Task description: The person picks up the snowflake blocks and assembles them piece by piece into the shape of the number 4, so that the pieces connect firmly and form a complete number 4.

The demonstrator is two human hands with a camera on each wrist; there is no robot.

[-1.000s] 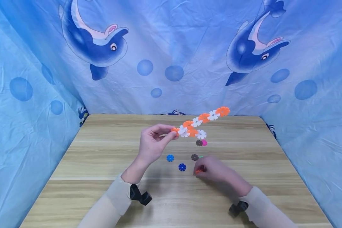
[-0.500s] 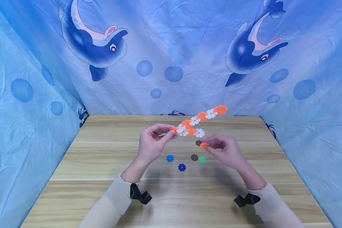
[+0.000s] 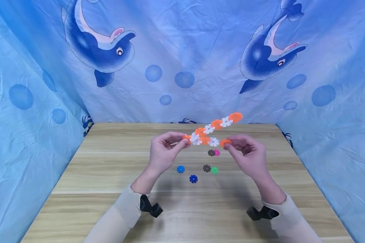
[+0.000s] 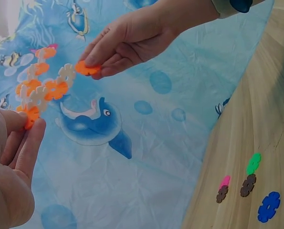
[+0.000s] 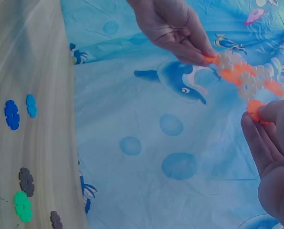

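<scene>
My left hand (image 3: 165,150) pinches the near end of a forked chain of orange and white snowflake discs (image 3: 214,130) held above the wooden table (image 3: 109,168). The chain (image 4: 39,83) shows against the blue cloth in the left wrist view. My right hand (image 3: 246,153) pinches a single orange disc (image 3: 225,142) and holds it right beside the white disc at the end of the chain's short branch. The right wrist view shows that orange disc (image 5: 254,110) at my fingertips, close to the chain (image 5: 247,78).
Loose discs lie on the table under the hands: light blue (image 3: 180,169), dark blue (image 3: 193,179), brown (image 3: 206,168), green (image 3: 214,170), and a brown-and-pink pair (image 3: 214,153). A blue dolphin-print cloth (image 3: 182,57) walls in the table on three sides.
My right hand picked an orange disc up from the table, lifted it up and back, and now holds it at the chain's short branch. My left hand stayed put.
</scene>
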